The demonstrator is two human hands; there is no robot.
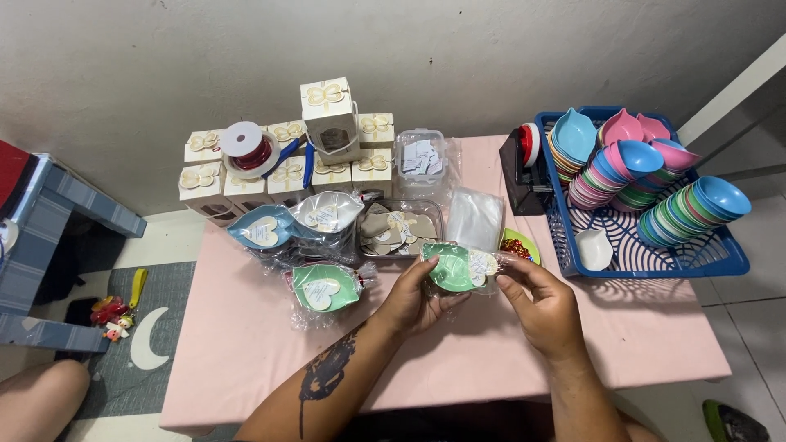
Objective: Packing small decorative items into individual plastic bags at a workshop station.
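My left hand (413, 296) and my right hand (540, 301) together hold a green leaf-shaped dish in a clear plastic bag (455, 267) above the pink table (246, 344). A heart-shaped paper tag (481, 263) lies in the bag, under my right fingers. Another bagged green dish (325, 287) lies to the left, with bagged blue and grey dishes (266, 230) behind it.
A blue basket (655, 255) at right holds stacks of coloured dishes (610, 164) and one white dish (594, 248). White gift boxes (329, 110), a ribbon spool (246, 149), a tray of paper hearts (399, 230), clear bags (474, 218) and a tape dispenser (524, 168) stand behind.
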